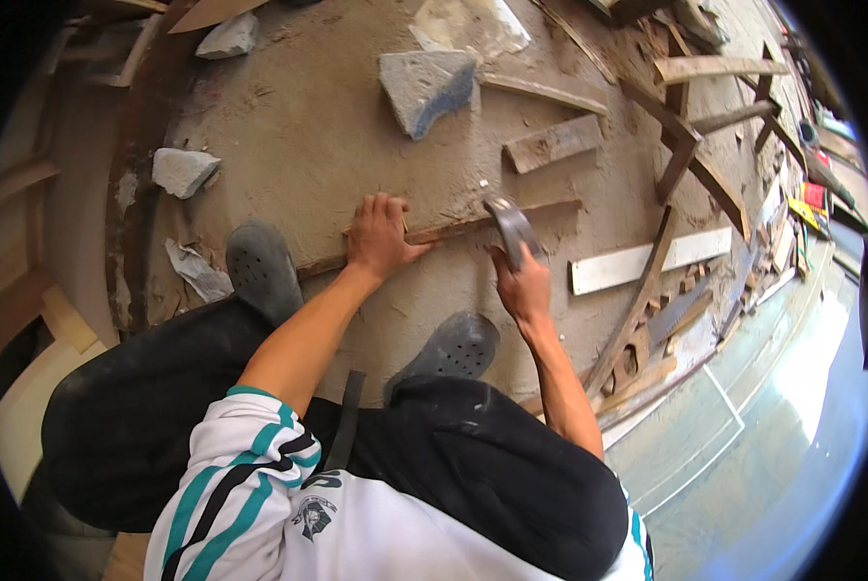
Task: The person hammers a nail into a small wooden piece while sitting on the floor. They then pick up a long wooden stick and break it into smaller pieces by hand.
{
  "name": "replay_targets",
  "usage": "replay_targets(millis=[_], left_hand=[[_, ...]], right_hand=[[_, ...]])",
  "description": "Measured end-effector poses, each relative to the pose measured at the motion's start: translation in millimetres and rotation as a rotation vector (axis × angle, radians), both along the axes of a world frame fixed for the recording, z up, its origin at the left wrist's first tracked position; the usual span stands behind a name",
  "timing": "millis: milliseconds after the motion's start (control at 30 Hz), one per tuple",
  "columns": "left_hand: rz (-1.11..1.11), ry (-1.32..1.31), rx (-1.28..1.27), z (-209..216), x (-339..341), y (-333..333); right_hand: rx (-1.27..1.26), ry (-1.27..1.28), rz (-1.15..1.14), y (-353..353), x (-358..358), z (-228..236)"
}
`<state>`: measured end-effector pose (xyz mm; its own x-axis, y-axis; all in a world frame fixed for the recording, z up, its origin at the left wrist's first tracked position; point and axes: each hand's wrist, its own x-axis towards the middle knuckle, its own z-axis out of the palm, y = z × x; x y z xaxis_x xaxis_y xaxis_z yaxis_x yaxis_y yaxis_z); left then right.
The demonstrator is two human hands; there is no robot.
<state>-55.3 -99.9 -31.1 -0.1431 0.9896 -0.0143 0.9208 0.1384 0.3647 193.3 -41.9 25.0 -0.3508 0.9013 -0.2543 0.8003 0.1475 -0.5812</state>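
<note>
Wood strip [453,230] lies on the dirt floor [289,126], crosswise in front of the person, L end by the L shoe [264,263], R end reaching toward the short block [553,143]. L hand [384,235] is down on it, L of centre: fingers bent over the far side, thumb out toward the near side, so a partly closed hold, prob. to stop the strip sliding or rolling. R hand [523,284] is wrapped tight round the hammer [513,230], fist close up behind the head, prob. for control rather than swing (handle mostly hidden by the fist, so can't tell how much is free). Hammer head sits over the strip's R half; can't tell if it's touching. L hand is well L of it, presumably to spare the fingers.

R shoe [460,346] is planted on the near side; feet spread w/ the work btwn & ahead, likely for balance while bent low. Big stone [429,89] sits at the far side, white board [650,259] & offcuts [637,360] off R, out of the hands' way.
</note>
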Motion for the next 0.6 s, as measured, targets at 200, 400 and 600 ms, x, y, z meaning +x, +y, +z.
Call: replay_targets(millis=[200,400,600], left_hand=[[0.030,-0.025,-0.032,6,-1,2],[0.075,-0.066,0.001,3,1,1],[0.080,-0.086,0.026,9,3,-1]], right_hand=[[0.268,0.386,0.233,-6,18,20],[0.067,-0.140,0.416,21,-5,17],[0.211,0.026,0.374,23,25,32]])
